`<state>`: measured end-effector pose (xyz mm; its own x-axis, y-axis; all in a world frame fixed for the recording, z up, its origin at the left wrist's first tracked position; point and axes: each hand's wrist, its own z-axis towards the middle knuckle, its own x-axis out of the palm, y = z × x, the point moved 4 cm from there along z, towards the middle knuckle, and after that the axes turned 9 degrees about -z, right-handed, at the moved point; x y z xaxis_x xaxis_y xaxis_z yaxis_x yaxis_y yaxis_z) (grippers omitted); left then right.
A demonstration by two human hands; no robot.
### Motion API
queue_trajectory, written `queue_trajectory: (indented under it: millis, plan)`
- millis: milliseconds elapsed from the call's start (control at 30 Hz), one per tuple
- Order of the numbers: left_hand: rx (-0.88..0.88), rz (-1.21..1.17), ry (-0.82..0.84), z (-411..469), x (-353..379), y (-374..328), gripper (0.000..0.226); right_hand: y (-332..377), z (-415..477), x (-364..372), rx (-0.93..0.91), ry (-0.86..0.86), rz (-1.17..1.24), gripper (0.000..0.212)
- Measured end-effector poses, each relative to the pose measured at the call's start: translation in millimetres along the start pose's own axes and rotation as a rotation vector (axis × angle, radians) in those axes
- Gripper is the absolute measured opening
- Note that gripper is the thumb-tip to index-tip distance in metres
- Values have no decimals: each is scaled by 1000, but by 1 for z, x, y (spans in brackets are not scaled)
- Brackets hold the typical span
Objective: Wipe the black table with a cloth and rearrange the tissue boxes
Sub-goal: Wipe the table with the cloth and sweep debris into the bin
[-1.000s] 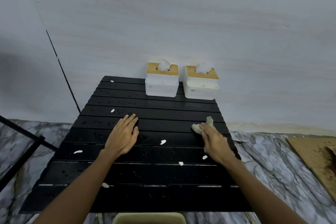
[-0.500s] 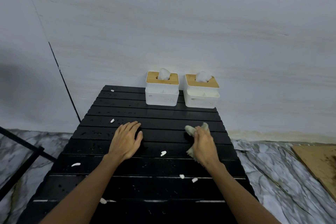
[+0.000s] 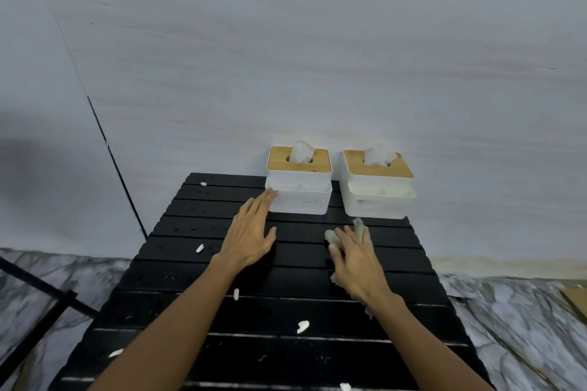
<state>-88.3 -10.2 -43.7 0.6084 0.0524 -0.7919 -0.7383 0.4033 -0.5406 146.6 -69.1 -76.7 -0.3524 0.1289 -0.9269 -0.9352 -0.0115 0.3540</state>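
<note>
Against the pale wall, two tissue boxes sit at the black worktop's (image 3: pixel 197 225) far edge; the flat, spread left hand (image 3: pixel 251 232) touches the left tissue box (image 3: pixel 299 182), while the right hand (image 3: pixel 355 259) presses the cloth (image 3: pixel 358 227) just short of the right tissue box (image 3: pixel 377 186)

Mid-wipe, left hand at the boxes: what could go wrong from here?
1. The left hand reaches the left tissue box at its corner; a one-sided push could skew it into the right tissue box.
2. The cloth under the right hand may sweep white scraps off the slatted table.
</note>
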Motion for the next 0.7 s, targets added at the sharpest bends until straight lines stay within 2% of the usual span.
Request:
queue_trajectory:
  millis: [67, 167, 367, 467, 567, 700]
  plan:
    - [46, 23, -9, 12, 3, 3, 81, -6, -3, 6, 21, 47, -162, 64]
    - [84, 42, -14, 26, 11, 9, 81, -13, -7, 9, 50, 36, -210, 78]
    - [160, 246, -206, 33, 25, -3, 72, -12, -8, 8, 47, -4, -199, 84]
    - [304, 267, -236, 35, 38, -36, 69, -12, -10, 6, 38, -11, -178, 75]
    - [390, 214, -177, 46, 57, -73, 69, -16, -12, 7, 30, -36, -117, 53]
    - [459, 232, -86, 67, 82, -108, 72, -28, -19, 1, 47, -78, -54, 44]
